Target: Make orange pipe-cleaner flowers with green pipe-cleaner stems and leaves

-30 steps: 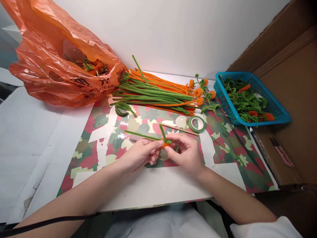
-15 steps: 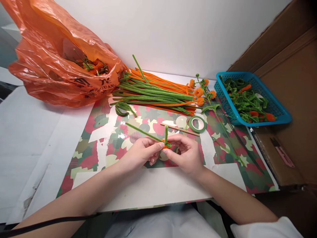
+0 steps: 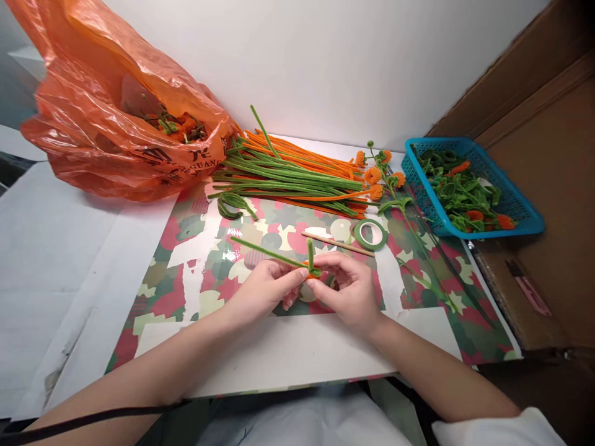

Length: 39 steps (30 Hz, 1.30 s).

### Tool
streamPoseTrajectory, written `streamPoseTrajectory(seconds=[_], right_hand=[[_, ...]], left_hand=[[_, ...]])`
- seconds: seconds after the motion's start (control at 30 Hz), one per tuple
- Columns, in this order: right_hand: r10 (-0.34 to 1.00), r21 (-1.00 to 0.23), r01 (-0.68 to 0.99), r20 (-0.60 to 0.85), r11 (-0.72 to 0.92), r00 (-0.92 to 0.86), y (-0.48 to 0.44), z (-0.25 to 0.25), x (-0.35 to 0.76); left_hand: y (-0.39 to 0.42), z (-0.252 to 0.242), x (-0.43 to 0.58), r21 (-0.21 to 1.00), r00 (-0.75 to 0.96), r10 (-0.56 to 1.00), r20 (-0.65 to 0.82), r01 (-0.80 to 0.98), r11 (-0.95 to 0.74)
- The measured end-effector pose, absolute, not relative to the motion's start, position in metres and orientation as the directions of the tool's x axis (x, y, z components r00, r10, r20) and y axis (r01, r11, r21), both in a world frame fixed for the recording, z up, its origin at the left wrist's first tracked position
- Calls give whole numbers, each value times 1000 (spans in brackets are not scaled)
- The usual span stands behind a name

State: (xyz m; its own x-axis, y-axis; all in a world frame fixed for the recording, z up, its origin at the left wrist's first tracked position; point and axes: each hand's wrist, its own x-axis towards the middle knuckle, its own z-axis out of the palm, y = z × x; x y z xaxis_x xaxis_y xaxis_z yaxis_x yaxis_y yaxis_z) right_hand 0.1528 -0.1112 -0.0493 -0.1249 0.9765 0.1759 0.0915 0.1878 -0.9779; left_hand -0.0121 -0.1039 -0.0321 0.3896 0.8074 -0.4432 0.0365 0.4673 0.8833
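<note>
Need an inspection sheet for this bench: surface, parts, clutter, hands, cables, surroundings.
Surface: camouflage-patterned tabletop, white patches on it.
Job's things: small orange piece with green stems, between the hands.
Clutter: green and orange stem pile, orange flowers, tape roll, thin stick, blue basket, orange bag.
Hands: left hand and right hand both pinch the orange piece.
Cables: black strap or cord at lower left; cannot tell which.
Surroundings: white wall behind, cardboard at right.

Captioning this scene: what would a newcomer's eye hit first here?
Probably the big orange plastic bag at upper left, beside a bundle of green and orange fuzzy stems. Then the bright blue basket of green and orange pieces at right. Near the middle, the left hand and right hand pinch a small orange-and-green piece.
</note>
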Motion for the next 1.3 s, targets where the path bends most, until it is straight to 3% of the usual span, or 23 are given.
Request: streamPoseTrajectory(seconds=[0.2, 0.4, 0.47, 0.6, 0.73, 1.0, 1.3], right_hand=[[924, -938, 115, 293, 328, -246, -108, -44, 157], [941, -997, -64, 59, 40, -333, -103, -47, 160], [942, -994, -111, 42, 6, -332, -103, -48, 158], [972, -991, -43, 134, 128, -192, -103, -48, 156], [953, -963, 68, 244, 259, -180, -102, -44, 161], [826, -780, 280, 550, 560, -121, -100, -41, 165], [721, -651, 363, 686, 667, -95, -101, -41, 162]], left_hand=[[-109, -35, -9, 846, 350, 840, -415, -191, 498], [-106, -35, -12, 841, 484, 788, -381, -174, 513], [-106, -36, -13, 827, 507, 776, -374, -196, 527], [-107, -36, -13, 813, 496, 793, -354, -257, 523], [-107, -35, -14, 870, 485, 829, -280, -237, 433], [-111, -28, -11, 964, 424, 885, -191, -88, 250], [-117, -37, -8, 956, 346, 916, -204, -129, 262]])
